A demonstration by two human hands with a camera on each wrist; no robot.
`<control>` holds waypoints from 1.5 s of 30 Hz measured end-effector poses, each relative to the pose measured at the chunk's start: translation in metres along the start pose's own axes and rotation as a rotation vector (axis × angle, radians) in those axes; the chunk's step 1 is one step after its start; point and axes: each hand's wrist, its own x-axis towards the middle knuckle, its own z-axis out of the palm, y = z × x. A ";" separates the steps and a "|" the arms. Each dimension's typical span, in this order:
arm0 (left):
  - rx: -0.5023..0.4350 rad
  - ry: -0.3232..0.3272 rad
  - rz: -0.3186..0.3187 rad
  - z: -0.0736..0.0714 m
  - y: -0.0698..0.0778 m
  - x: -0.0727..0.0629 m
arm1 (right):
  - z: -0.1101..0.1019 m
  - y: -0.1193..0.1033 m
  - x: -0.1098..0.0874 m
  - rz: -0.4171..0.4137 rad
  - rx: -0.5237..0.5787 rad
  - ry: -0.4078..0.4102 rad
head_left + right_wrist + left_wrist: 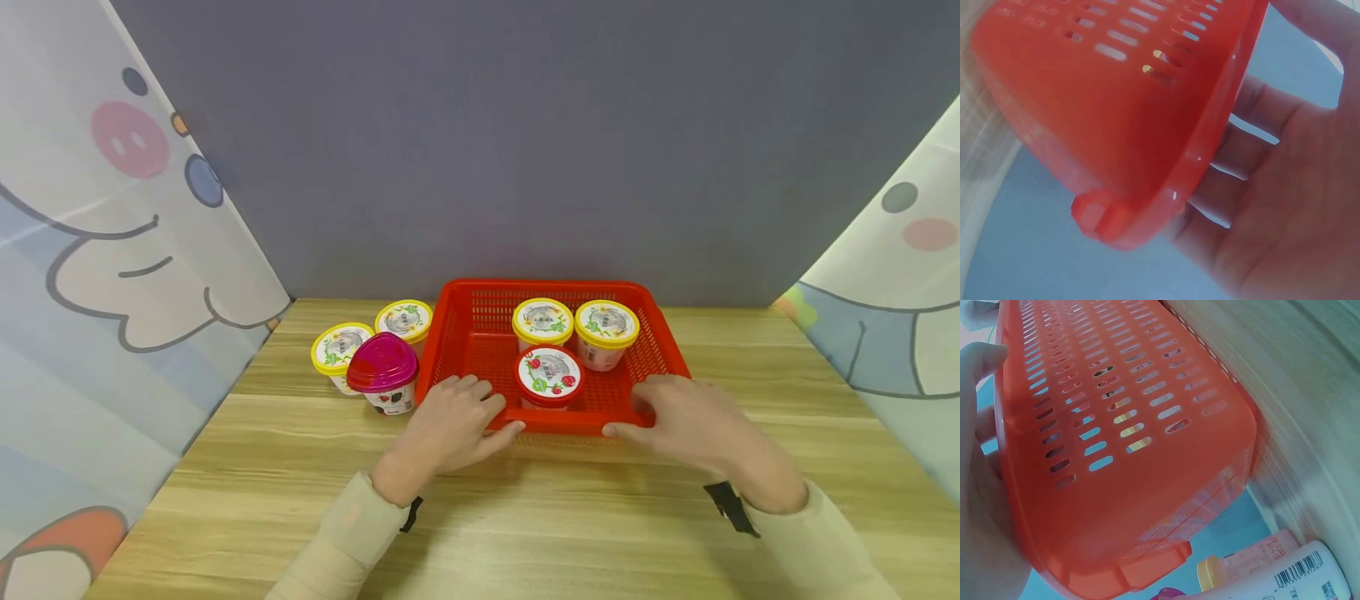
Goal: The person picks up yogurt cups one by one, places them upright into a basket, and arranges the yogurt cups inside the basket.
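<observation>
A red plastic basket point(487, 333) stands on the wooden table, its front rim towards me. My left hand point(453, 421) grips that rim near the left corner, fingers over it and thumb in front. Near the right corner my right hand point(686, 417) holds the same rim, fingers inside and thumb outside. Within the basket are two cups with yellow lids, one at the back middle point(543, 321) and one at the back right point(606, 329). In front of them sits a red-lidded cup point(549, 377). The slotted basket wall point(1129, 487) fills much of the left wrist view.
Left of the basket, a cup with a magenta lid point(384, 375) stands close to its wall. Two more yellow-lidded cups, one at the left point(341, 350) and one behind point(405, 321), are beside it. A grey panel point(525, 150) rises behind the table point(540, 533).
</observation>
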 end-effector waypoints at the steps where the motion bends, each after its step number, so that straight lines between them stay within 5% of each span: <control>1: 0.001 -0.001 0.001 0.000 0.000 0.000 | 0.000 0.000 0.000 0.001 -0.001 -0.001; 20: -0.033 -0.019 -0.069 -0.013 -0.003 -0.007 | 0.001 -0.007 -0.005 -0.011 -0.128 0.023; 33: 0.009 0.015 -0.176 -0.041 -0.054 -0.017 | -0.001 -0.007 -0.003 0.004 -0.100 0.009; 38: 0.021 -0.046 -0.265 -0.048 -0.078 -0.023 | -0.001 -0.007 -0.002 0.003 -0.100 0.005; 45: -0.074 -0.245 -0.384 -0.054 -0.105 -0.031 | -0.002 -0.007 -0.003 0.010 -0.096 -0.003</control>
